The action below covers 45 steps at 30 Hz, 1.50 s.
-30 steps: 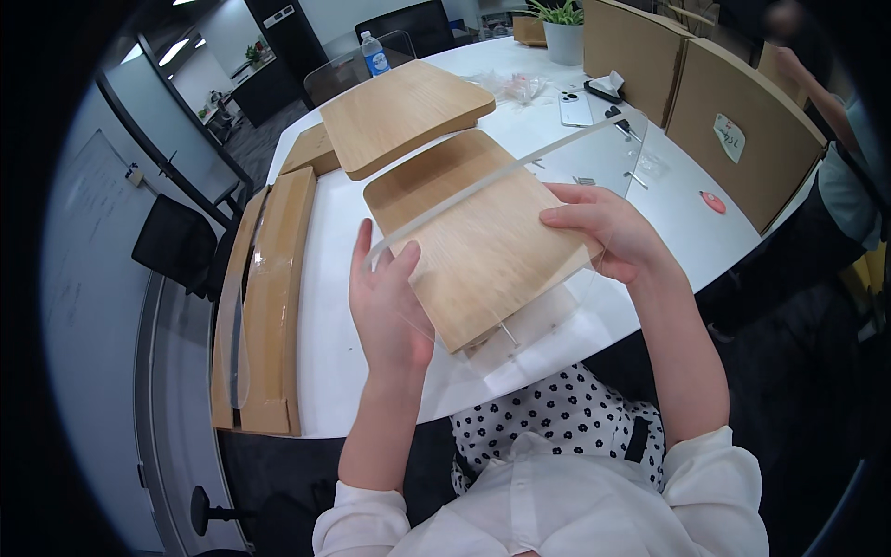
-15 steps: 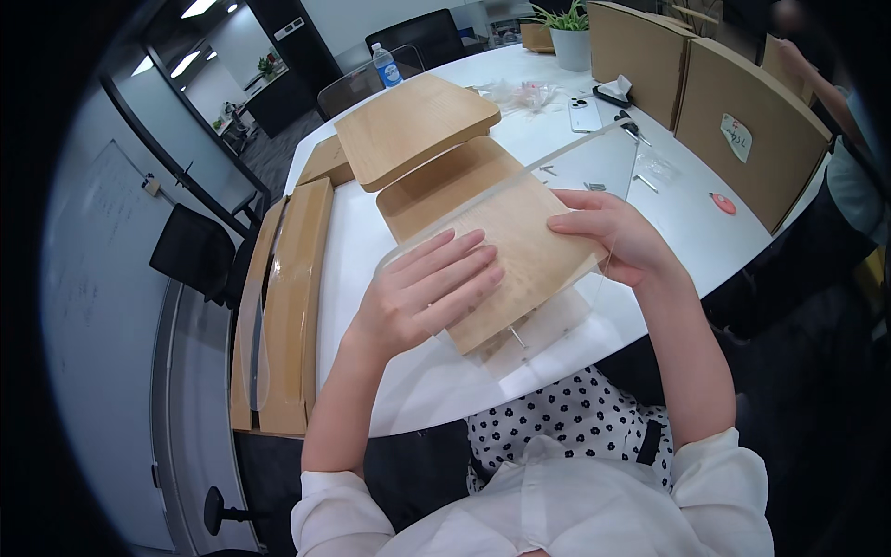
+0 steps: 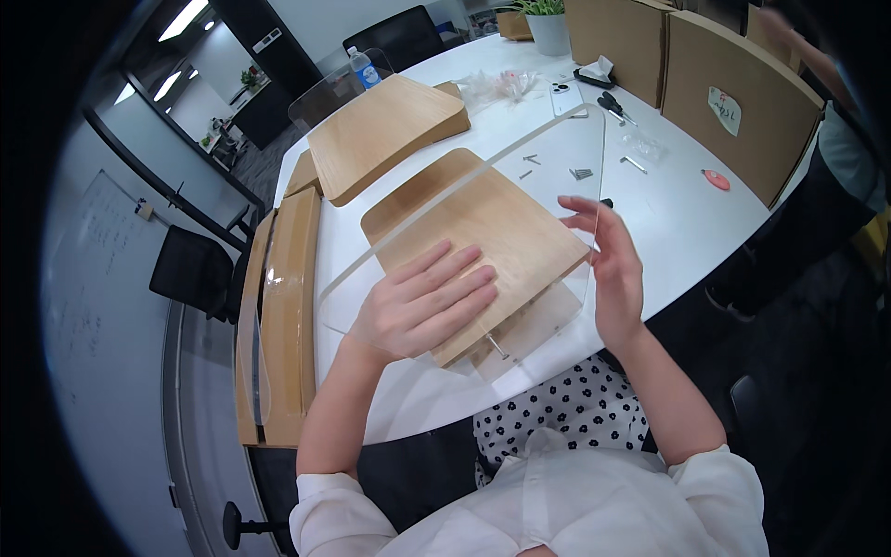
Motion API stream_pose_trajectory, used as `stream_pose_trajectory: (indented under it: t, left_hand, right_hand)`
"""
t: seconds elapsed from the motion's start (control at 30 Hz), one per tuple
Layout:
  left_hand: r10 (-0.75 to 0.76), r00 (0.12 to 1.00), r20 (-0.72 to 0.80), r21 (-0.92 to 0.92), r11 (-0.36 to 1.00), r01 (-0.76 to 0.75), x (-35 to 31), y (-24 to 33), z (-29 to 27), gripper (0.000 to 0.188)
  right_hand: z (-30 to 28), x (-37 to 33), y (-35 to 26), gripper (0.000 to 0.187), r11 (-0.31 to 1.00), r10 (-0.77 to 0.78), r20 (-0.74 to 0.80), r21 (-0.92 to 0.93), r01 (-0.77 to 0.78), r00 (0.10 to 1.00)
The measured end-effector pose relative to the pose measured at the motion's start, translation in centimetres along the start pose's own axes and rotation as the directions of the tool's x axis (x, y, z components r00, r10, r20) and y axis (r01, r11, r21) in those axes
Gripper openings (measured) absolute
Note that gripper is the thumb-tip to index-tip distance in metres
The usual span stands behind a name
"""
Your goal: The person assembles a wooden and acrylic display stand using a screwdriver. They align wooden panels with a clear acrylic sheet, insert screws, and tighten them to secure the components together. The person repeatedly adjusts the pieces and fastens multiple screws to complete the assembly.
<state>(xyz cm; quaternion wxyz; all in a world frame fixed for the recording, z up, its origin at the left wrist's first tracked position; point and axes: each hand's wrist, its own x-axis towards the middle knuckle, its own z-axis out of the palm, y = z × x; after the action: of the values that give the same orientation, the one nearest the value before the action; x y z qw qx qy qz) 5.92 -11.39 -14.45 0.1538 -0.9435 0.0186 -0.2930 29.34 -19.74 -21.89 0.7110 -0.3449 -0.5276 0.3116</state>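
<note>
A wooden board (image 3: 501,218) with rounded corners lies tilted before me over the white table. A large clear panel (image 3: 548,139) overlaps it, its thick edge running slantwise across the wood. My left hand (image 3: 418,302) lies flat with fingers stretched out over the board's left part; whether it touches the wood or the panel I cannot tell. Beside the right edges of board and panel, my right hand (image 3: 613,269) has its fingers loosely curved and apart. A metal screw (image 3: 498,346) sticks out of the board's near edge. Another clear piece (image 3: 538,325) shows beneath it.
Another wooden board (image 3: 385,130) lies farther back. Loose screws (image 3: 580,174), black scissors (image 3: 613,107), a phone (image 3: 566,93) and a red oval tool (image 3: 716,180) are on the table (image 3: 687,227). Long cardboard boxes (image 3: 288,316) flank the left; a tall carton (image 3: 733,111) stands right, near another person.
My right hand has loosened from the board's right edge and shifted slightly down, its fingers apart. The board and clear panel have tilted a little, and more of the far wooden board's gap shows.
</note>
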Motion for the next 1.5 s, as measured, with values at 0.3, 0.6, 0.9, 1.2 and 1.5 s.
stream_pose_trajectory:
  t: [0.3, 0.6, 0.9, 1.2, 1.5]
  left_hand:
    - [-0.035, 0.999, 0.01, 0.006, 0.999, 0.035, -0.2, 0.3, -0.4, 0.026]
    - [-0.096, 0.994, 0.051, 0.109, 0.99, 0.09, -0.4, -0.6, -0.6, 0.026]
    - [-0.15, 0.989, -0.012, 0.142, 0.978, 0.15, -0.5, -0.5, 0.0, 0.025]
    - [-0.16, 0.987, 0.011, 0.118, 0.981, 0.157, -0.1, -0.4, -0.1, 0.021]
    - [-0.181, 0.983, 0.029, 0.08, 0.981, 0.179, 0.1, -0.3, -0.4, 0.019]
  right_hand:
    - [2.1, -1.3, 4.2, 0.079, 0.946, -0.255, -0.033, -0.215, 0.243, 0.966]
    - [2.5, 1.7, 6.4, 0.075, 0.974, -0.199, 0.044, -0.106, 0.202, 0.979]
    - [0.8, 4.1, 5.7, 0.071, 0.986, -0.16, 0.104, -0.027, 0.164, 0.982]
    - [-7.9, 15.3, 8.7, 0.022, 0.252, 0.416, 0.006, -0.962, -0.109, 0.909]
    - [-6.6, 17.0, 13.6, 0.024, -0.019, 0.501, -0.048, -0.999, -0.044, 0.864]
